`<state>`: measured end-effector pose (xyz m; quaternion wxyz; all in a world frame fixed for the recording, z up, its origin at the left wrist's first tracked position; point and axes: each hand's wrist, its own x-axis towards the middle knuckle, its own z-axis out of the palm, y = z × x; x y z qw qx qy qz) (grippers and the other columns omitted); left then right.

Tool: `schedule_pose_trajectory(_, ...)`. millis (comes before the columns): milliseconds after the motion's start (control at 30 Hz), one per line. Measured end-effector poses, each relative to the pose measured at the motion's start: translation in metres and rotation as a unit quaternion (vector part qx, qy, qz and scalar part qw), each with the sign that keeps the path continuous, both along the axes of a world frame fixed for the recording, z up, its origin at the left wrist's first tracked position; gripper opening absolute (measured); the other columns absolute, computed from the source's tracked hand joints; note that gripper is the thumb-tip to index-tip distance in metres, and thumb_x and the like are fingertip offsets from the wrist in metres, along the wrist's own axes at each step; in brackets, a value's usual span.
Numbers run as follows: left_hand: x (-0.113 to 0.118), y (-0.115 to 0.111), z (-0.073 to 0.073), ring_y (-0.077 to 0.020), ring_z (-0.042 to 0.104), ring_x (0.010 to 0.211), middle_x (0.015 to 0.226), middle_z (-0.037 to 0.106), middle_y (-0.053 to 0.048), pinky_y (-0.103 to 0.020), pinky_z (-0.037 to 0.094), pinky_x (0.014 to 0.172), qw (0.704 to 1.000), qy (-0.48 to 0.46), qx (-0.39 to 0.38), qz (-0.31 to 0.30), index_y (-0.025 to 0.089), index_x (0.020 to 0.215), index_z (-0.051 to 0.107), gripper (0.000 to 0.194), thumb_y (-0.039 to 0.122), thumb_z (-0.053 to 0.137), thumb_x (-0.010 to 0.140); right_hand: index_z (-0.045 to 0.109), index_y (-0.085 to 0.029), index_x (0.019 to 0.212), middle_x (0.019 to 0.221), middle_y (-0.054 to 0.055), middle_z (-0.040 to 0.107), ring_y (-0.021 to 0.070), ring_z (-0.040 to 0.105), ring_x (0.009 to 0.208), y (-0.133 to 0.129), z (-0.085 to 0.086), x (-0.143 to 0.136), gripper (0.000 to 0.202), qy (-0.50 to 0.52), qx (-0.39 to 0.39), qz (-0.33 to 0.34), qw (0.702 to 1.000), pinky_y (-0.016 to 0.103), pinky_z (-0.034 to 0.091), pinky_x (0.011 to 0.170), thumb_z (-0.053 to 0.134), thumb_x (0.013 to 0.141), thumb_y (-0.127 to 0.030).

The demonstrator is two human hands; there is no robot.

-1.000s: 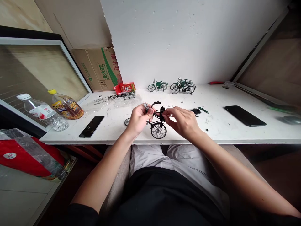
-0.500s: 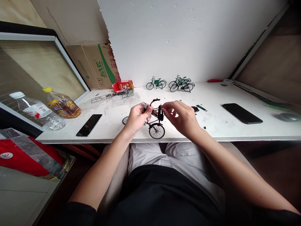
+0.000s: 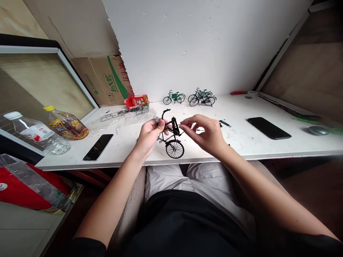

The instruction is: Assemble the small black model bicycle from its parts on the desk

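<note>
A small black model bicycle (image 3: 174, 148) is tilted above the front of the white table (image 3: 128, 148), its spoked wheel toward me and its curved handlebar upward. My left hand (image 3: 150, 136) grips it by the frame, thumb on top; a silvery part shows beside the fingers. To the right, my right hand (image 3: 206, 132) has thumb and forefinger pinched beside the black upright part of the bicycle. Whatever lies between those fingertips is too small to make out. The bicycle's other wheel is mostly hidden behind my left hand.
Small model bicycles (image 3: 174, 97) stand along the wall. One phone (image 3: 98, 147) lies left, another (image 3: 268, 127) right. Two bottles (image 3: 66, 123) lean at the far left. A red packet (image 3: 136, 101), wire frames (image 3: 124, 112) and a green piece (image 3: 225, 123) lie behind my hands.
The view has shifted slightly. The bicycle has turned a little in my left hand, and my right fingertips sit slightly lower beside it.
</note>
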<state>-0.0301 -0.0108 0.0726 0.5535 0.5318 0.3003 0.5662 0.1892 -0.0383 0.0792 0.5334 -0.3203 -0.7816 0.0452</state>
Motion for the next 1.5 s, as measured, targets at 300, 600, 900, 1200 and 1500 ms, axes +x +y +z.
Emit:
schedule_pose_trajectory(300,0.005,-0.002,-0.006,-0.0138,0.072,0.076,0.094,0.08,-0.009,-0.03,0.059,0.084,0.998,-0.001,-0.068,0.009,0.012,0.094,0.077,0.045,0.048,0.096,0.076,0.08,-0.019,0.096,0.083,0.006,0.08,0.0183,0.074,0.073,0.003,-0.006,-0.005,0.025,0.079,-0.202,0.017,0.976,0.032,0.06,0.065,0.076,0.097,-0.044)
schedule_pose_trajectory(600,0.005,-0.003,-0.002,-0.0151,0.076,0.074,0.097,0.082,-0.011,-0.032,0.062,0.085,0.995,-0.018,-0.089,0.047,0.012,0.093,0.076,0.043,0.047,0.096,0.076,0.083,-0.02,0.096,0.092,0.009,0.082,0.0209,0.076,0.078,0.01,-0.011,-0.006,0.031,0.083,-0.205,0.021,0.975,0.035,0.064,0.066,0.079,0.094,-0.05)
schedule_pose_trajectory(900,0.005,-0.003,-0.003,-0.0156,0.074,0.077,0.095,0.082,-0.011,-0.032,0.06,0.085,0.997,0.001,-0.047,0.062,0.012,0.092,0.078,0.046,0.051,0.096,0.075,0.082,-0.02,0.098,0.085,0.007,0.08,0.0186,0.073,0.067,0.014,-0.019,-0.006,0.03,0.099,-0.216,0.027,0.971,0.035,0.063,0.061,0.08,0.094,-0.05)
schedule_pose_trajectory(1200,0.004,-0.001,-0.006,-0.0185,0.074,0.085,0.098,0.083,-0.012,-0.033,0.058,0.087,0.998,0.009,-0.043,0.053,0.013,0.092,0.08,0.046,0.053,0.095,0.075,0.08,-0.02,0.097,0.092,0.009,0.08,0.0183,0.071,0.066,0.019,-0.024,-0.006,0.034,0.103,-0.196,0.014,0.975,0.037,0.063,0.062,0.08,0.093,-0.053)
schedule_pose_trajectory(1500,0.005,-0.001,-0.007,-0.0185,0.075,0.083,0.096,0.082,-0.013,-0.034,0.058,0.088,0.997,0.018,-0.045,0.059,0.012,0.092,0.079,0.044,0.051,0.094,0.077,0.074,-0.02,0.096,0.089,0.006,0.076,0.015,0.067,0.063,0.016,-0.022,-0.009,0.031,0.078,-0.191,0.009,0.978,0.033,0.062,0.061,0.073,0.098,-0.051)
